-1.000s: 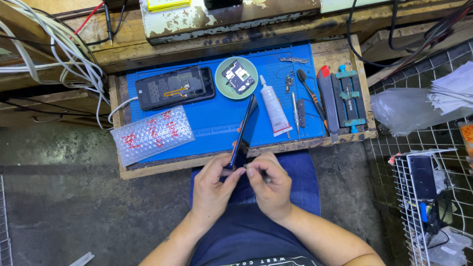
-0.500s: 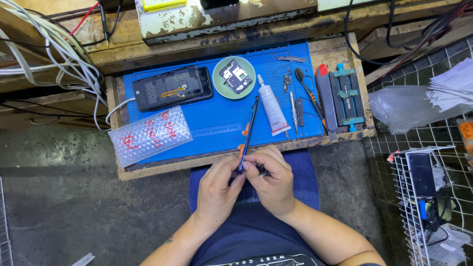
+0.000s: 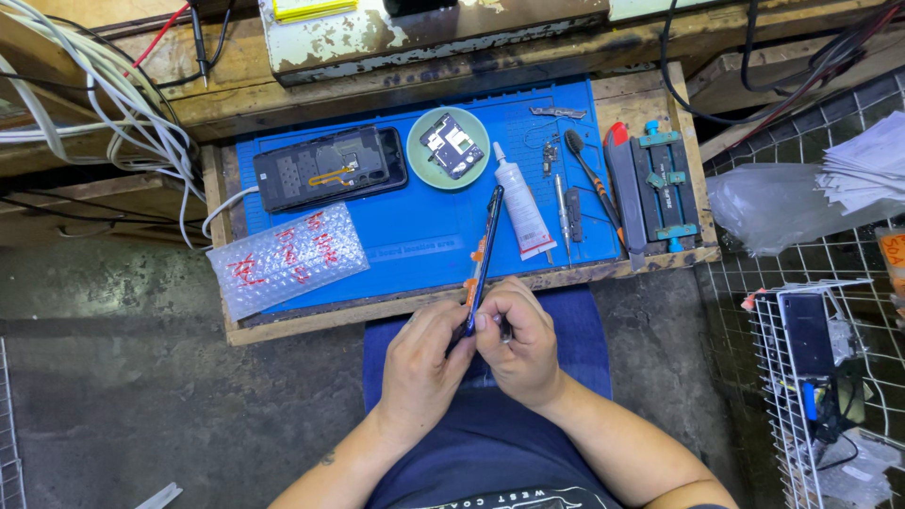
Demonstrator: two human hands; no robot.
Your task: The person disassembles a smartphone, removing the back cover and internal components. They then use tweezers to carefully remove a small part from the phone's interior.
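Observation:
I hold a thin dark phone panel (image 3: 485, 253) edge-on, standing up from my lap over the front edge of the blue work mat (image 3: 424, 240). My left hand (image 3: 421, 366) grips its lower end from the left. My right hand (image 3: 518, 341) is closed against the same lower end from the right, thumb pressed on the edge; a small dark tool seems to sit in its fingers, but it is mostly hidden. An opened black phone body (image 3: 330, 168) lies at the mat's back left.
A green dish (image 3: 449, 148) with a small circuit board, a white glue tube (image 3: 521, 205), screwdrivers (image 3: 589, 179) and a teal clamp jig (image 3: 664, 185) lie on the mat. A bubble-wrap bag (image 3: 287, 257) overhangs the left. Cables (image 3: 113, 104) hang left; a wire basket (image 3: 820, 368) stands right.
The phone panel has been turned more edge-on and stands steeper. Both hands have stayed at its lower end, the right thumb sliding along the edge.

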